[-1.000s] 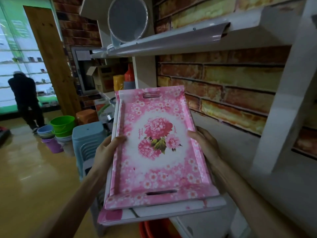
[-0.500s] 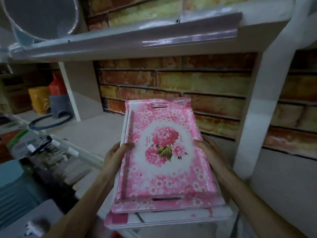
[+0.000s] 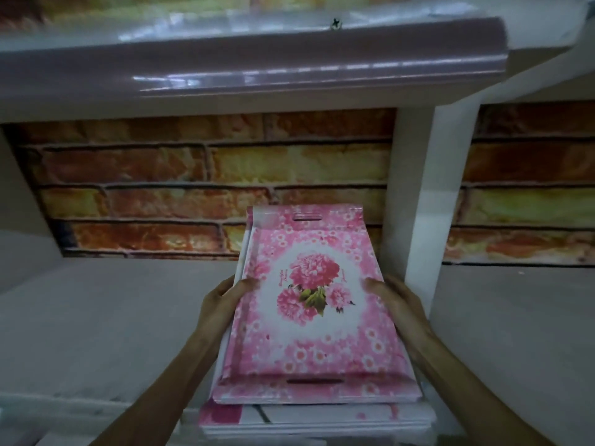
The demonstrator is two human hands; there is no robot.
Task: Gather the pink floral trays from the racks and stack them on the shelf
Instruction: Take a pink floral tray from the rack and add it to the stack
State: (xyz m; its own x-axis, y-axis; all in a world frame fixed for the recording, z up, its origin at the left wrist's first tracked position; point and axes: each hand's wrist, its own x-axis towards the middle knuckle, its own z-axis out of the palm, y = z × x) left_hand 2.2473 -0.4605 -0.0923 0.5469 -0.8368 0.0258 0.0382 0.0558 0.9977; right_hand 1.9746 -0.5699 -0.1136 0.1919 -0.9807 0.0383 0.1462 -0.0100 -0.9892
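The grey shelf [image 3: 96,317] fills the left, its near edge blurred. The left hand [image 3: 222,300] clamps the left rim of the trays [image 3: 315,317], thumb on top, fingers hidden beneath. The stack is held over the shelf's near edge, just left of a white post [image 3: 415,201]; whether it rests on the shelf cannot be told. The lower trays show only as blurred edges at the near end. The right hand [image 3: 396,300] grips the right rim likewise. Compared with half a second ago, the view has swung right, the clutter at left is gone, and the trays sit nearer the brick wall [image 3: 193,188].
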